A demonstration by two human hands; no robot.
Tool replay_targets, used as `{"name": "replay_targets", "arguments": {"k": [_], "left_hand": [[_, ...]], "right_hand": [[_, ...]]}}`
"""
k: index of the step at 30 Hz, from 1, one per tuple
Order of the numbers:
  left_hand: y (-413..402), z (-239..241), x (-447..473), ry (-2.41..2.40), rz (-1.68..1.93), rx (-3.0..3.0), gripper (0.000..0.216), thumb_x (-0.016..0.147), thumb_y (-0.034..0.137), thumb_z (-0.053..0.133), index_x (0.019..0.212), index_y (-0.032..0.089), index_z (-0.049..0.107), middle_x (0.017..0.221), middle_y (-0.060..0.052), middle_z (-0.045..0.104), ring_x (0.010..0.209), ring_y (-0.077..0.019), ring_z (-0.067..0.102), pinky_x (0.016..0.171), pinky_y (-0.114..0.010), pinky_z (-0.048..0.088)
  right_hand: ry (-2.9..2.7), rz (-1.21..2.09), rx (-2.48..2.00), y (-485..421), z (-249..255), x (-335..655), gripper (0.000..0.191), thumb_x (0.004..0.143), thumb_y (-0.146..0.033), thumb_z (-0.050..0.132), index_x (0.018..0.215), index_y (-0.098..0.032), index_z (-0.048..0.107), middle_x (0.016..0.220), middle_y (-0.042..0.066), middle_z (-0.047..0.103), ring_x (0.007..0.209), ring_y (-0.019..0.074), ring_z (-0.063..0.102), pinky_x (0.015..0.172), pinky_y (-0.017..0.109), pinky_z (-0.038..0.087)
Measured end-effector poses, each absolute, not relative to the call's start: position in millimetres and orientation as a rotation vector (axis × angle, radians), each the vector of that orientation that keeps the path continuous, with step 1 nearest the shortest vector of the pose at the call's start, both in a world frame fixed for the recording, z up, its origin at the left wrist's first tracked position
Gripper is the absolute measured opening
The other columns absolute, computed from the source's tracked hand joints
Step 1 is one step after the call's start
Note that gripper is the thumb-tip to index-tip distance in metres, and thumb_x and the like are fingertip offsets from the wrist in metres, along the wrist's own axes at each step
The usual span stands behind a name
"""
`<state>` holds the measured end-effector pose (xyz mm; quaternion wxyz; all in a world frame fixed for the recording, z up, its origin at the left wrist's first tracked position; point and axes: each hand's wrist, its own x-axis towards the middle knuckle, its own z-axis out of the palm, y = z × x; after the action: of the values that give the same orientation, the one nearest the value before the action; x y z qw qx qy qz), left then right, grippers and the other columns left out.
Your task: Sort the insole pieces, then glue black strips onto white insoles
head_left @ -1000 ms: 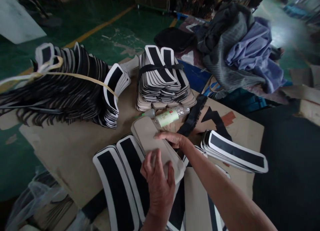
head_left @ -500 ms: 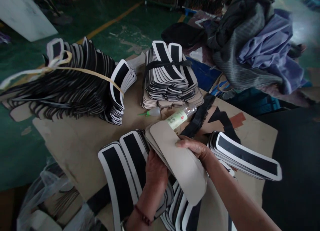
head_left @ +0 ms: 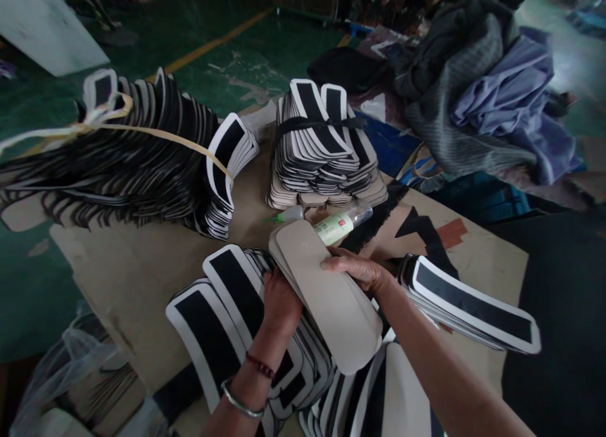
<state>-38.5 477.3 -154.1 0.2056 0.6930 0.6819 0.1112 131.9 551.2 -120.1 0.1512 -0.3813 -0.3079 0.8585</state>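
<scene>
The right hand (head_left: 357, 269) and the left hand (head_left: 279, 301) both held a thin stack of beige, oblong, round-ended fabric pieces (head_left: 331, 304), raised just on the person's side of the green-labelled clear plastic bottle (head_left: 338, 225). The right fingers (head_left: 338, 263) lay clamped over the stack's upper edge. The left fingers were curled in against its left edge, mostly hidden beneath it.

Judging by how things lay, much was already bundled. Beyond the bottle stood a neat pile of black-centred, white-edged curved pieces bound by a black strap (head_left: 322, 153). Far to the bottle's left sprawled a big fanned heap of the same pieces tied with pale tape (head_left: 142, 165).

What looked unfinished lay loose. There was a spread of untied black-and-white pieces (head_left: 213, 311) below and left of the bottle, under the left wrist, and a smaller unbound stack of long black-and-white strips (head_left: 473, 307) to the bottle's right. All rested on the brown cardboard worktop (head_left: 142, 273). A heap of grey and lilac clothing (head_left: 483, 89) lay well beyond the bottle, to its right.
</scene>
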Motion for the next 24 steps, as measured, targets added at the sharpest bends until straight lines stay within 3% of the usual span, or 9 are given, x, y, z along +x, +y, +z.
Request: {"name": "replay_targets", "arguments": {"k": [3,6,9,13,18,24], "left_hand": [[474.0,-148.0,-46.7,1.816,0.296,1.971,0.037,0.075,0.009,0.057,0.11,0.016,0.065,0.117,-0.013,0.066,0.115,-0.0333,0.054,0.098,-0.049,0.041],[466.5,-136.9,-57.9,1.676,0.351,2.07,0.039,0.072,-0.002,0.052,0.101,0.018,0.068,0.118,-0.011,0.065,0.116,-0.0276,0.054,0.101,-0.043,0.042],[453.3,-122.3,-66.7,1.666,0.469,2.122,0.03,0.079,-0.002,0.046,0.09,0.017,0.066,0.101,-0.011,0.068,0.104,-0.0253,0.059,0.095,-0.043,0.048],[431.2,-111.3,-67.8,1.78,0.578,2.041,0.016,0.088,0.011,0.046,0.078,0.016,0.057,0.081,-0.007,0.061,0.082,-0.0238,0.059,0.076,-0.044,0.054],[415.3,-120.5,-66.3,1.725,0.708,2.011,0.011,0.089,0.013,0.049,0.096,0.016,0.056,0.096,-0.008,0.061,0.095,-0.0231,0.057,0.084,-0.042,0.054],[409.1,-134.8,-67.2,1.742,0.709,2.024,0.015,0.09,0.015,0.049,0.104,0.014,0.054,0.105,-0.011,0.059,0.103,-0.0241,0.055,0.092,-0.042,0.051]], "right_hand": [[-0.935,2.492,-1.068,561.8,-123.4,122.1,0.058,0.064,-0.034,0.074,0.116,-0.016,0.056,0.094,0.008,0.072,0.072,0.0199,0.068,0.067,0.033,0.056],[-1.035,2.463,-1.097,574.4,-129.9,112.2,0.061,0.062,-0.035,0.075,0.117,-0.016,0.056,0.094,0.008,0.072,0.071,0.0201,0.067,0.067,0.034,0.056],[-1.151,2.455,-1.115,581.1,-136.4,103.9,0.065,0.058,-0.032,0.078,0.117,-0.018,0.055,0.096,0.007,0.072,0.073,0.0208,0.067,0.068,0.034,0.056],[-1.143,2.515,-1.13,576.6,-139.2,100.9,0.065,0.06,-0.032,0.076,0.119,-0.018,0.054,0.096,0.007,0.072,0.076,0.0218,0.068,0.07,0.035,0.056],[-1.107,2.494,-1.158,567.9,-145.4,109.5,0.062,0.063,-0.034,0.075,0.118,-0.017,0.055,0.096,0.008,0.071,0.075,0.0218,0.068,0.068,0.034,0.056],[-1.204,2.386,-1.285,566.2,-152.3,110.2,0.063,0.066,-0.036,0.074,0.123,-0.023,0.05,0.099,0.006,0.069,0.08,0.0219,0.067,0.07,0.037,0.055]]}}
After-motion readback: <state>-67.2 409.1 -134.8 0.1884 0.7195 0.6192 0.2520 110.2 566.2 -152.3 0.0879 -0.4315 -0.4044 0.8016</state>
